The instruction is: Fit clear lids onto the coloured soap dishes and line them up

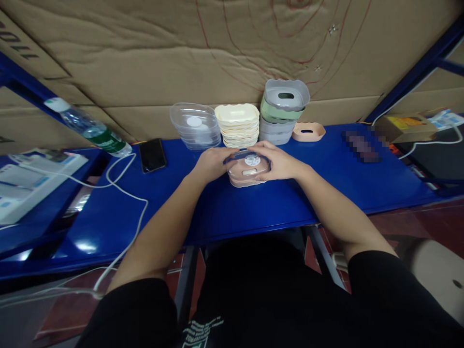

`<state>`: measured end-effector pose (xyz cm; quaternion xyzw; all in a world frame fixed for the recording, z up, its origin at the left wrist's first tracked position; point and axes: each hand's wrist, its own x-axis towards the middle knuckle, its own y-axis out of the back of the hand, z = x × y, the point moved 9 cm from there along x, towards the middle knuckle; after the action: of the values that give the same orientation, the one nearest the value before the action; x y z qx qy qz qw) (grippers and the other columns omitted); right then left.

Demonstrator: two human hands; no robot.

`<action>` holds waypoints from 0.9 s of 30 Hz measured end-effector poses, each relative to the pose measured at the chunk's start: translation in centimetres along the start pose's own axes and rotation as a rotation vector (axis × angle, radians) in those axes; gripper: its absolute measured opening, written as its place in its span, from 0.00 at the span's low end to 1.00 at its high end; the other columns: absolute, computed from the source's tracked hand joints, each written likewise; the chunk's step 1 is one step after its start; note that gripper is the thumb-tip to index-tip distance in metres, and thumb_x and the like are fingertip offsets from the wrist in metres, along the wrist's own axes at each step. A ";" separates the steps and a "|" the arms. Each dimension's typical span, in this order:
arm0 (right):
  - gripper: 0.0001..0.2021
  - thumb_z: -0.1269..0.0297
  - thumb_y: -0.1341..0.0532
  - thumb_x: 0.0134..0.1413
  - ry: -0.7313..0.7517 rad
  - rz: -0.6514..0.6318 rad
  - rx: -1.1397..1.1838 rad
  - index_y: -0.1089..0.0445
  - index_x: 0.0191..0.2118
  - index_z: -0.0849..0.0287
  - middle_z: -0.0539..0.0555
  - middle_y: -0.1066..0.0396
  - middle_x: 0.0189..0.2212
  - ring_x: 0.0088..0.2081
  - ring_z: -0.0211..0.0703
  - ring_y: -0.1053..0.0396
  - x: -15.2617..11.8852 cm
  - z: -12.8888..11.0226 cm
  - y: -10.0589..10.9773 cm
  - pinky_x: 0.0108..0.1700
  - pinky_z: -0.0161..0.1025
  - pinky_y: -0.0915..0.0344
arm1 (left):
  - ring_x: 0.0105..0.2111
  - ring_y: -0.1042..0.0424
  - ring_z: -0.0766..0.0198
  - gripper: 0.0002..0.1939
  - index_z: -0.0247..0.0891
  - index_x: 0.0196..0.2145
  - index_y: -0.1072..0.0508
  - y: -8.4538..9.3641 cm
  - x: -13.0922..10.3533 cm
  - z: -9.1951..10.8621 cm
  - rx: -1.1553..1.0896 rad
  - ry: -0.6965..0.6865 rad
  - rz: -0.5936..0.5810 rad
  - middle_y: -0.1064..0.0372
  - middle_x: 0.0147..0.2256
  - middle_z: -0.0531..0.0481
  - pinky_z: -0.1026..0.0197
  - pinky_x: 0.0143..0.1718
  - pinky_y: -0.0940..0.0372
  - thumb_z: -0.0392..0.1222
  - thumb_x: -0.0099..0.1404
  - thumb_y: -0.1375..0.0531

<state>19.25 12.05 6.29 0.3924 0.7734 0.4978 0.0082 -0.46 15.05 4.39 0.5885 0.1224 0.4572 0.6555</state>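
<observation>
On the worktop [239,212], found clear labelled cover [253,160] over pink soap dish [246,183], clamped at both ends by fingers of left hand [213,163] and right hand [282,162]. Could seat crooked or crack if pressed unevenly. Just behind, noted cream tray stack [238,126]; could topple if knocked.

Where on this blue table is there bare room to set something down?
Bare tabletop shows between the pink tray and the front edge, and right of the right hand, bounded by the small peach tray behind and the pixelated item beyond. It is crowded along the back, where clear plastic pieces, cream trays and the grey-green stack stand close together.
</observation>
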 end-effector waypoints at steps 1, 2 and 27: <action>0.51 0.44 0.20 0.52 -0.009 -0.010 -0.004 0.35 0.78 0.48 0.63 0.30 0.65 0.66 0.69 0.30 0.0 0.1 -0.1 0.70 0.67 0.30 | 0.50 0.14 0.51 0.22 0.41 0.63 0.18 0.0 0.0 -0.1 -0.018 0.014 -0.010 0.13 0.51 0.44 0.49 0.56 0.23 0.43 0.74 0.35; 0.51 0.44 0.20 0.51 -0.018 -0.018 -0.007 0.34 0.78 0.48 0.63 0.30 0.65 0.66 0.69 0.30 0.0 0.2 -0.2 0.70 0.67 0.30 | 0.50 0.14 0.52 0.21 0.42 0.63 0.17 0.0 -0.1 -0.1 -0.035 0.028 -0.013 0.13 0.52 0.44 0.49 0.57 0.23 0.42 0.75 0.36; 0.55 0.35 0.19 0.47 -0.122 -0.073 -0.065 0.31 0.76 0.53 0.66 0.28 0.69 0.68 0.72 0.28 -0.1 1.6 -0.7 0.70 0.67 0.30 | 0.74 0.34 0.30 0.69 0.40 0.79 0.37 -1.3 -0.8 1.5 -0.125 -0.024 -0.249 0.34 0.75 0.32 0.36 0.75 0.35 0.69 0.49 0.18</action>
<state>19.55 13.05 4.89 0.3932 0.7687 0.4971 0.0861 0.72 13.60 3.34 0.5322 0.1575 0.3720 0.7440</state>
